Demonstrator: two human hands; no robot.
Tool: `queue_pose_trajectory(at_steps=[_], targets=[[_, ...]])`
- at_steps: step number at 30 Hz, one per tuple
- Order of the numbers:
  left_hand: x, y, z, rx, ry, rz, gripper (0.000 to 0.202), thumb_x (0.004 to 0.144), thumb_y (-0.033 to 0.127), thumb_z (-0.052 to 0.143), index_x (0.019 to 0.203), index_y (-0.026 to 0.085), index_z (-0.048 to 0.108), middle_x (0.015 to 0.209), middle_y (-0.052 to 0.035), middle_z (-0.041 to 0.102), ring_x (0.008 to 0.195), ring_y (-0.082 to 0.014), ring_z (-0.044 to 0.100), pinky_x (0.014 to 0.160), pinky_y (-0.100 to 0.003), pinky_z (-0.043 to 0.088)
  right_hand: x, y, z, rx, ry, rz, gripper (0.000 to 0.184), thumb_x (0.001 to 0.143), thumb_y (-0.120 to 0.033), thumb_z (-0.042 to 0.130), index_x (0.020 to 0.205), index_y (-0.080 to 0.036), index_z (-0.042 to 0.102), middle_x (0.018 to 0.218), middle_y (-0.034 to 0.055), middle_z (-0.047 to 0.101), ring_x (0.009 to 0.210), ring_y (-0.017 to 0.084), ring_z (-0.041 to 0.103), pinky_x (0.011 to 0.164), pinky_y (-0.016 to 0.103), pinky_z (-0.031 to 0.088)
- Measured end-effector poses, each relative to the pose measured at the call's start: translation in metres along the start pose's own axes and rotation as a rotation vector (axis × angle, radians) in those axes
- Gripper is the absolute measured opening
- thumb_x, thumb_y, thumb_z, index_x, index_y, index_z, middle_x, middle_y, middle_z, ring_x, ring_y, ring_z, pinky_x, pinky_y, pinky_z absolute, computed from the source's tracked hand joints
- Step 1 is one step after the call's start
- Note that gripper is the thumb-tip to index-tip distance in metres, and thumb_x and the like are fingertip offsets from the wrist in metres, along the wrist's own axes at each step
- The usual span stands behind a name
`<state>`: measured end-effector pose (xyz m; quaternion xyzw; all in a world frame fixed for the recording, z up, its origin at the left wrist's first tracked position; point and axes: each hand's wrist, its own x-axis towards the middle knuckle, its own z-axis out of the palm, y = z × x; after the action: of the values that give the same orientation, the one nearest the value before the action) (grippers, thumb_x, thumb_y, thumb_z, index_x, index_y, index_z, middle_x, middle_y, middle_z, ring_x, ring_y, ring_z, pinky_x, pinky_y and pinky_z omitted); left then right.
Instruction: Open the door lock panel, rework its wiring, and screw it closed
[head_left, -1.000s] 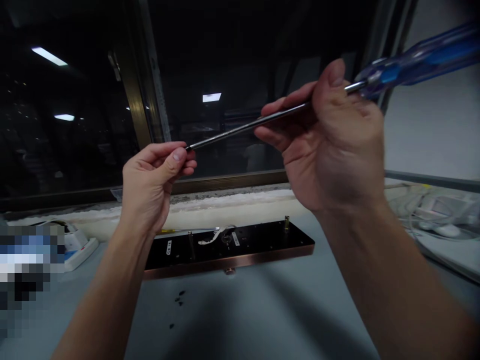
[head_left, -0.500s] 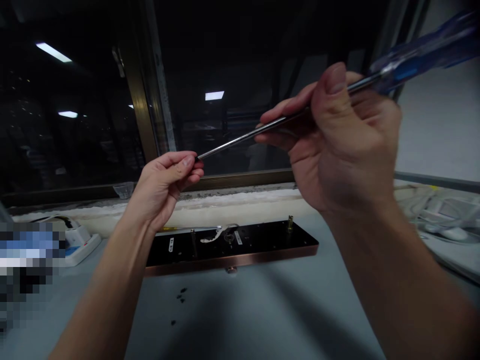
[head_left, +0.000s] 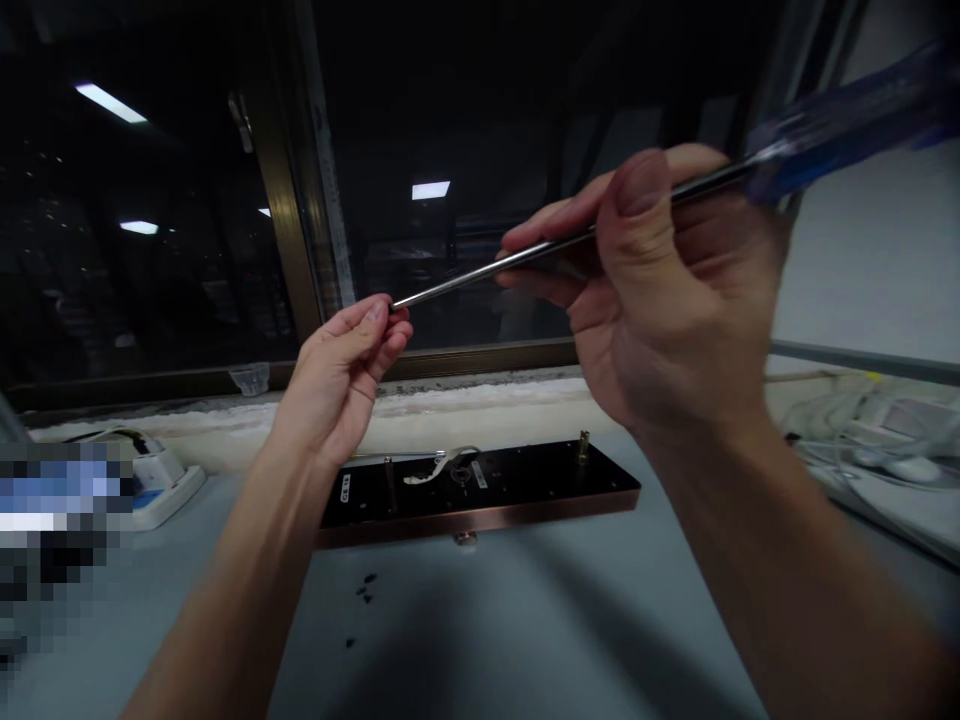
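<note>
A screwdriver with a clear blue handle [head_left: 847, 125] and a long steel shaft [head_left: 465, 277] slants across the view above the table. My right hand [head_left: 675, 270] is closed round its shaft, thumb on top, with the handle sticking out behind. My left hand [head_left: 349, 360] pinches the dark far tip between thumb and fingers; whether a small screw is there too is hidden. Below lies a long black plate with a copper-coloured edge [head_left: 525, 480], a white cable [head_left: 431, 475] and upright posts, one a brass post [head_left: 583, 447]. My left forearm covers its left end.
Several small dark pieces [head_left: 367, 590] lie on the pale table [head_left: 480, 640] before the plate. A white power strip [head_left: 176, 495] stands at left, white cables [head_left: 862, 450] at right. Behind are a sill with a clear plastic cup [head_left: 250, 378] and a dark window.
My right hand and the screwdriver have shifted slightly left and the handle sits a little lower. My left hand still pinches the tip, slightly higher and more to the right at the wrist.
</note>
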<state>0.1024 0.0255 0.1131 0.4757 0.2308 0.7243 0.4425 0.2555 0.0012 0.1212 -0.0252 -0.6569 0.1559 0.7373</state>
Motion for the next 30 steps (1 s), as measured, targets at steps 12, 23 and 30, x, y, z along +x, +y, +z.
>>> queue_pose_trajectory(at_steps=[12,23,30], targets=[[-0.001,-0.011,-0.017,0.676,-0.470,-0.137,0.013,0.066,0.021,0.065,0.076,0.012,0.064,0.065,-0.0049,0.067,0.061,-0.0140,0.061,0.061,-0.026,0.049,0.010,0.017,-0.022,-0.093,-0.007,0.326,0.023,0.080,-0.027,0.054,0.060,-0.018,0.054,0.060,-0.0025,0.053,0.060,0.011,0.059,0.051,0.024,0.054],[-0.014,-0.050,-0.009,1.381,-0.950,-0.118,0.003,0.064,0.020,0.063,0.063,0.017,0.063,0.052,0.0043,0.054,0.051,-0.0098,0.048,0.050,-0.021,0.033,-0.002,0.037,-0.021,-0.266,-0.438,0.869,0.026,0.075,-0.029,0.061,0.053,-0.015,0.060,0.057,0.0036,0.059,0.053,0.012,0.059,0.049,0.023,0.054],[-0.012,-0.057,-0.016,1.429,-0.965,-0.162,0.005,0.064,0.018,0.062,0.067,0.016,0.065,0.056,0.0022,0.059,0.054,-0.0119,0.052,0.050,-0.022,0.034,-0.008,0.046,-0.016,-0.308,-0.563,0.897,0.025,0.076,-0.027,0.059,0.054,-0.015,0.058,0.059,0.0029,0.057,0.057,0.013,0.058,0.056,0.027,0.054]])
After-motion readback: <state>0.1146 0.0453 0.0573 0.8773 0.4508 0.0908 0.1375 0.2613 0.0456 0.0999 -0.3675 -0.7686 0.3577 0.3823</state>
